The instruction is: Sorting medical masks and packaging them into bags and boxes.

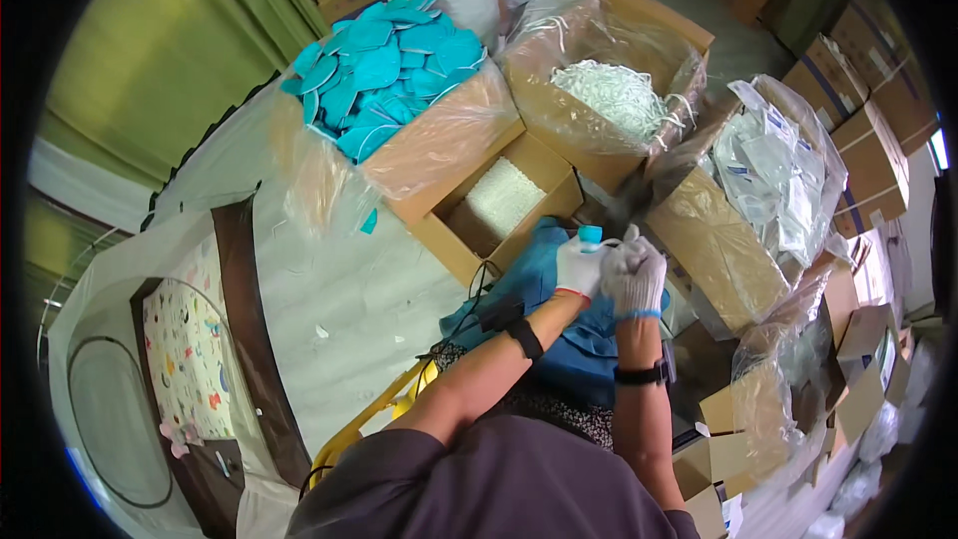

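Note:
My left hand (pixel 579 269), in a white glove with a red cuff, is closed around a small teal piece (pixel 590 235) that looks like one of the teal masks; most of it is hidden. Right beside it, my right hand (pixel 635 277) wears a white glove with a blue cuff. Its fingers are pinched together near a thin white strand, and what they hold is too small to make out. Both hands meet above my lap, over blue cloth (pixel 519 289). Just ahead is a small cardboard box (pixel 449 250) with white material (pixel 505 198) inside.
Teal masks (pixel 374 65) heap over a plastic-lined box (pixel 439 150) at far left. Another lined box (pixel 534 65) holds white cords (pixel 614 100). On the right, a box (pixel 709 250) carries clear packets (pixel 773 175). A bed-like frame with netting (pixel 110 409) stands left.

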Demonstrator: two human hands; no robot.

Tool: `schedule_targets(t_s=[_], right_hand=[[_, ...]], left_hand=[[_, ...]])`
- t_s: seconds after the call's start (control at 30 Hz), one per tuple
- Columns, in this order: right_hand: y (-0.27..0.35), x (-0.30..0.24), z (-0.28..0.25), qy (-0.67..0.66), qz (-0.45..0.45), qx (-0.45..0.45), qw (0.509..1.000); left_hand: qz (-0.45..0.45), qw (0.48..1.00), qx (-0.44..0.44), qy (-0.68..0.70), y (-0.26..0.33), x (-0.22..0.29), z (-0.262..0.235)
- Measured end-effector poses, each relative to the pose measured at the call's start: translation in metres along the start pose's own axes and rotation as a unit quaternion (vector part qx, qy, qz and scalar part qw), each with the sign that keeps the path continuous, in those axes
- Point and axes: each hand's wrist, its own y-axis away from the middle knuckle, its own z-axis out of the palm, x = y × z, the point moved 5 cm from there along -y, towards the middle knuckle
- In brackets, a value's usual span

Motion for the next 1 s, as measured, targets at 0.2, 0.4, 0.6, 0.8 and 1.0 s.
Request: schedule_targets(t_s=[0.2, 0.4, 0.6, 0.8, 1.0], right_hand=[[-0.053, -0.013, -0.022, 0.258, -0.269, 0.066, 0.926], [-0.078, -0.040, -0.017, 0.618, -0.583, 0.086, 0.521], [-0.043, -0.130, -0.060, 0.578, -0.503, 0.074, 0.638], [0.037, -0.107, -0.134, 0.532, -0.371, 0.114, 0.752], [0.053, -0.071, -0.140, 0.551, -0.392, 0.146, 0.722]], left_hand=[[0.051, 0.992, 0.014, -0.119, 0.020, 0.013, -0.009], [0.112, 0.978, -0.114, -0.134, 0.062, 0.065, -0.008], [0.125, 0.976, 0.107, -0.139, -0.009, 0.076, -0.155], [0.276, 0.772, 0.317, -0.476, -0.111, 0.156, -0.331], [0.245, 0.690, 0.231, -0.641, -0.199, 0.187, -0.355]])
